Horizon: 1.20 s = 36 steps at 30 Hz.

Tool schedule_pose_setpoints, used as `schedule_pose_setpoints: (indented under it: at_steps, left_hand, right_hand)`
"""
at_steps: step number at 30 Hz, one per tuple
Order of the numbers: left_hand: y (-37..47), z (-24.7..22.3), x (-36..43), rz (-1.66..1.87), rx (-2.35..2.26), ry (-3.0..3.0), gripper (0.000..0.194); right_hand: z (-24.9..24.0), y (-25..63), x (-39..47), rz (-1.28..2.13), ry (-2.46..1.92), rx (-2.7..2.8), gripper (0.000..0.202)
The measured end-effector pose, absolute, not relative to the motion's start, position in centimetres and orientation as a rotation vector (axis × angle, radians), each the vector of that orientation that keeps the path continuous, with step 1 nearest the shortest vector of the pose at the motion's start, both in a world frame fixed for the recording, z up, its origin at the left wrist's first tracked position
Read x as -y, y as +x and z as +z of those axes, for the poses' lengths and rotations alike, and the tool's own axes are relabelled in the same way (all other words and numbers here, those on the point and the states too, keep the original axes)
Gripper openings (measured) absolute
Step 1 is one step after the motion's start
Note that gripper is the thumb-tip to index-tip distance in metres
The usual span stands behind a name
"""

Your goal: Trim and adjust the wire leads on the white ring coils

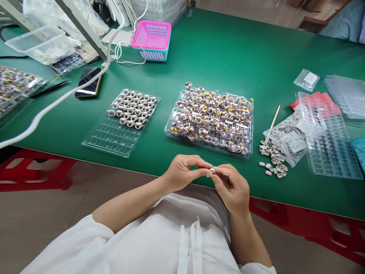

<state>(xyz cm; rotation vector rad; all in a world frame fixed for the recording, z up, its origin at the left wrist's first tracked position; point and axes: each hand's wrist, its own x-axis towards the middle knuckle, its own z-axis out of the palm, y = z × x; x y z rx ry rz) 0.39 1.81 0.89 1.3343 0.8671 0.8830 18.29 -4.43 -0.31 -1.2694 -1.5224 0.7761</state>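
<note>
Close to the table's front edge, my left hand [184, 173] and my right hand [234, 186] meet, both pinching one small silvery piece [212, 171] between thumbs and fingertips. Beyond them lies a clear tray [167, 131] heaped with small ring-like pieces bearing yellow and dark red bits. To the left, a second clear tray [110, 139] holds rows of silvery pieces in its upper part, with bare slots in the lower part. Right of the hands, several loose beige pieces [275, 158] are scattered beside a clear bag [295, 142] of similar pieces.
A wooden stick [273, 121] and stacked clear trays [330, 140] lie right. At the back left are a pink basket [152, 36], a phone [89, 82], black tweezers [51, 89] and a white cable [57, 102]. A person's blue clothing [343, 23] shows top right.
</note>
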Motion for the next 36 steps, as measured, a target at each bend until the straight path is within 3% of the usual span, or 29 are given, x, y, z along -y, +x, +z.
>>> schedule_pose_setpoints:
  at_steps: [14,36]
  left_hand:
    - [0.3,1.1,-1.2,0.959,-0.846,1.5,0.018]
    - [0.0,1.7,-1.7,0.885,-0.851,1.495,0.015]
  right_hand:
    - [-1.4,16.9,5.0,0.759,-1.277,1.291,0.02]
    - [-1.7,17.3,4.9,0.721,-1.263,1.383,0.018]
